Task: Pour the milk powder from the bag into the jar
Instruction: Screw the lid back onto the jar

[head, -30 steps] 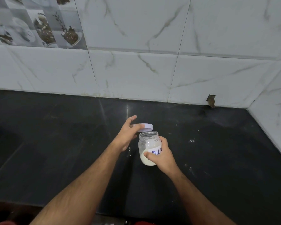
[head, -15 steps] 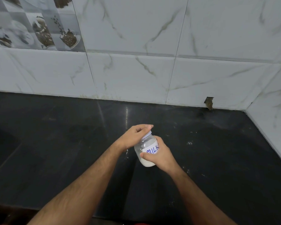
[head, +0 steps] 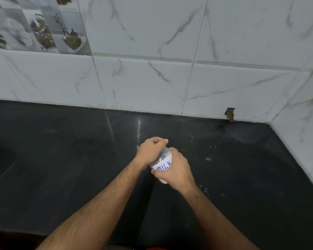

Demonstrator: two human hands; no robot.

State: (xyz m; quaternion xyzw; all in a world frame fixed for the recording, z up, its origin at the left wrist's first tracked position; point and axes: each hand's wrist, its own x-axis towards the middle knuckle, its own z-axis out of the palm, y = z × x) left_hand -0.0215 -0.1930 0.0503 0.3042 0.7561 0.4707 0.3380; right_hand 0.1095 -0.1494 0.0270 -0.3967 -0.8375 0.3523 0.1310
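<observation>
Over dark counter (head: 79, 168), our right hand (head: 176, 170) wraps the jar (head: 162, 162), tilted top-left, while our left hand (head: 151, 150) clamps its top, lid probably beneath.

One word to read here: "MILK", hand-lettered in blue capitals on the white label (head: 164, 164) stuck to the jar (head: 162, 157); letters climbing toward two o'clock; nothing else legible.
</observation>
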